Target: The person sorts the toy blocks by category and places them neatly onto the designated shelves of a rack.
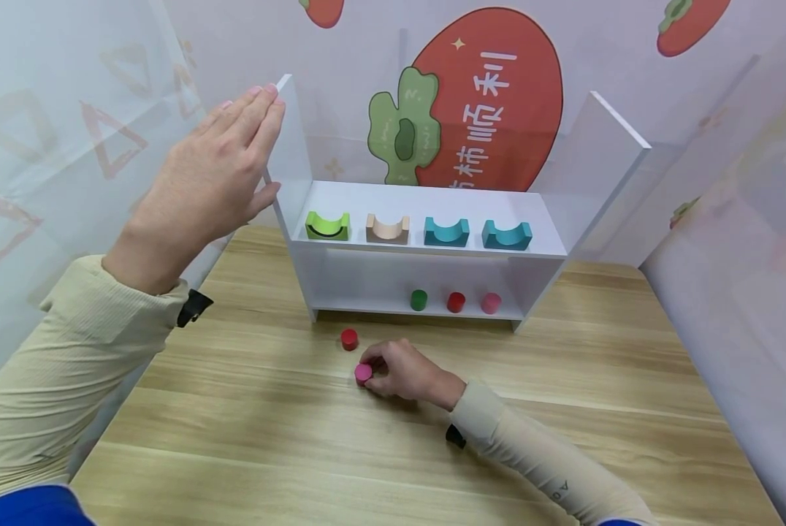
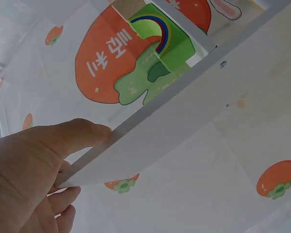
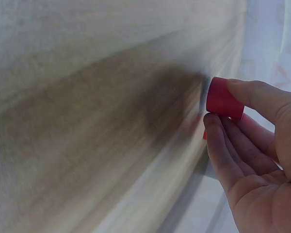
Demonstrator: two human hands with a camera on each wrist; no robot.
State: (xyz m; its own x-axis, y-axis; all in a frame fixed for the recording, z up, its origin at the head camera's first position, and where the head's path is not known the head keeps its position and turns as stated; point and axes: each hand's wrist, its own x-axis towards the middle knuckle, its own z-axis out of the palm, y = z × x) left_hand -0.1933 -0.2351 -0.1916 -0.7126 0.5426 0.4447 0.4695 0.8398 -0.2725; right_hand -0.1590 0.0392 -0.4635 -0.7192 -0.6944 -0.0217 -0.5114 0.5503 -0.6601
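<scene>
A shelf unit (image 1: 426, 252) stood at the centre of the frame, at the back of the table (image 1: 432, 453). On its upper shelf four arch blocks (image 1: 418, 231) sat in a row from left to right. On the lower shelf, right of centre, three small cylinders (image 1: 455, 302) stood side by side. Before the unit, lower in the frame, two more cylinders (image 1: 349, 339) stood on the table, one nearer the bottom edge than the other.

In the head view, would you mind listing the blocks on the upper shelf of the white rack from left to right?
Green arch block → natural wood arch block → teal arch block → second teal arch block. All four sit with the hollow facing up on the white rack.
</scene>
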